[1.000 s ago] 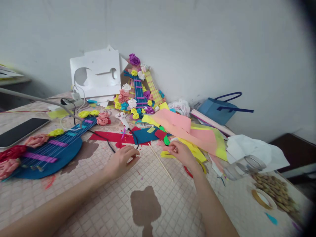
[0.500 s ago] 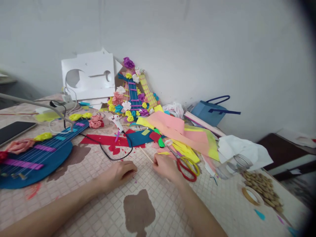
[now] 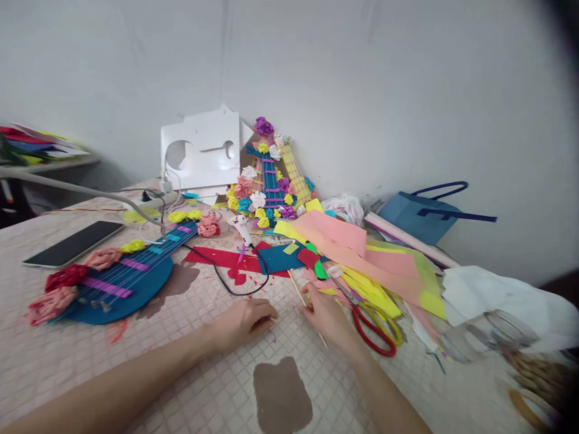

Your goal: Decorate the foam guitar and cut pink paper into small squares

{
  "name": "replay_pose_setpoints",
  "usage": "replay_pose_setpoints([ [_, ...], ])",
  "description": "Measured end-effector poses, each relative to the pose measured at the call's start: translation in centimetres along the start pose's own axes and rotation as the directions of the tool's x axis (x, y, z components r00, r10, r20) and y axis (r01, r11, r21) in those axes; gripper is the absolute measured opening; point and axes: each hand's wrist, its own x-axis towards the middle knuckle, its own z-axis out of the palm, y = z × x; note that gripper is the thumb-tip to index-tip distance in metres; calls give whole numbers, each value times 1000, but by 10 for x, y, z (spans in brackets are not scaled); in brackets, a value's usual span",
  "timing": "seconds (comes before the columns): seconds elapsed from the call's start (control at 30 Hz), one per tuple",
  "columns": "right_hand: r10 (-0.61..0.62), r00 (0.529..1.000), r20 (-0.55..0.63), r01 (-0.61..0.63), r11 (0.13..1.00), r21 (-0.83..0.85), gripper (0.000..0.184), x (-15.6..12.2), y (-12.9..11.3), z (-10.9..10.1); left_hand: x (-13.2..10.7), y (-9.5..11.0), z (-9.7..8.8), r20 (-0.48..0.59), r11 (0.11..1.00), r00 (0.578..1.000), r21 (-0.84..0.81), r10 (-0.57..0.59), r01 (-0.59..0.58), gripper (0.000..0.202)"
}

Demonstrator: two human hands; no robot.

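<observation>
My left hand [image 3: 244, 322] rests on the tiled tablecloth with its fingers curled under; whatever is beneath them is hidden. My right hand [image 3: 324, 312] lies just to its right, fingers pinched on a thin wooden stick [image 3: 296, 288] that runs under the hand. Scissors with red and yellow handles [image 3: 375, 325] lie right beside my right hand. Just beyond both hands are red and blue felt pieces [image 3: 275, 259] and a black cord [image 3: 226, 283].
A blue felt guitar with paper roses [image 3: 122, 280] lies at the left, near a dark phone [image 3: 75, 242]. A glue gun [image 3: 242, 228], a decorated model [image 3: 269, 178], pink and yellow paper sheets [image 3: 362, 253], a blue bag [image 3: 414, 214] and a glass jar [image 3: 500, 328] crowd the back and right.
My right hand came back from the paper pile to the wooden stick, uncovering the scissors. My left hand stayed curled in place. The view has swung left.
</observation>
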Motion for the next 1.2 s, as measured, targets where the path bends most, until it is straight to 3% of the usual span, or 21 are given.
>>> replay_pose_setpoints([
  [0.27, 1, 1000, 3, -1, 1000, -22, 19, 0, 3, 7, -1, -3, 0, -70, 996, 993, 1, -94, 94, 21],
  [0.4, -11, 993, -116, 12, 1000, 3, 4, 2, 2, 2, -1, -5, -2, -112, 990, 984, -3, -141, 141, 23],
  [0.5, -92, 974, -208, 122, 983, 138, 19, 0, -10, -1, -1, -1, -2, -136, 980, 972, -79, -192, 183, 21],
  [0.63, -194, 974, -114, 225, 843, 489, 30, -11, -37, 10, 0, 12, -2, -149, 934, 958, -301, -245, 192, 25],
  [0.77, -136, 985, 106, -4, 595, 804, 41, -20, -54, 28, -2, 21, -3, -143, 913, 968, -385, -206, 137, 30],
  [0.87, -185, 957, 222, -111, 472, 874, 46, -20, -55, 34, -4, 23, -6, -60, 864, 976, -478, -210, 157, 36],
  [1.0, -190, 953, 238, -143, 409, 901, 48, -21, -58, 34, -4, 24, -12, 11, 809, 955, -528, -297, 258, 41],
  [1.13, -201, 950, 239, -149, 382, 912, 48, -25, -64, 33, -5, 24, -16, 98, 733, 977, -647, -191, 208, 45],
  [1.2, -181, 949, 259, -189, 331, 925, 48, -27, -66, 32, -5, 22, -14, 115, 670, 972, -707, -206, 226, 47],
])
